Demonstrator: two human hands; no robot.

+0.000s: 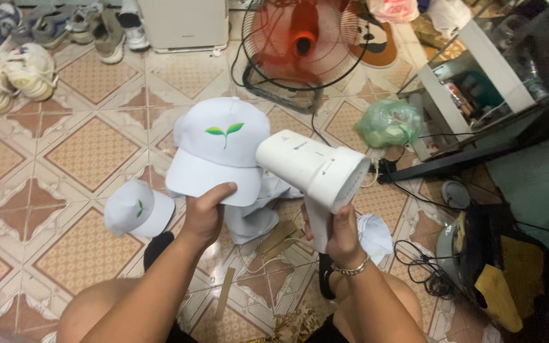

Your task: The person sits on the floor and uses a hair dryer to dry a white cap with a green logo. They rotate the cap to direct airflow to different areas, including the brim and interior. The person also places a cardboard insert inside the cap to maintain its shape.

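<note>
Head view, looking down over my knees to the tiled floor (90, 152). My left hand (206, 213) holds a white cap (220, 149) by its brim, fingers (223, 190) closed over the brim's edge and thumb beneath; the cap is raised off the floor, its front panel with the green sprout mark turned towards me. My right hand (341, 235) is wrapped tight round the handle of a white handheld steamer (316, 171), whose broad head sits just to the right of the cap and seems to face away from it, though the angle makes this hard to judge. No steam is visible.

Progress, as I judge it: the cap in hand looks smooth and shaped, but whether it has been treated I cannot tell. A second white cap (138, 209) lies on the floor, to the left of and below the held cap. White cloth (255, 219), perhaps more caps, lies directly beneath the held cap, and another white piece (375, 234) lies to its lower right, by my right wrist.

Containers: a knotted green plastic bag (389, 122), well to the right of the held cap, is full, its contents hidden. A red floor fan (303, 41) stands behind the cap; shoes (14, 70) line the floor far to its upper left.
</note>
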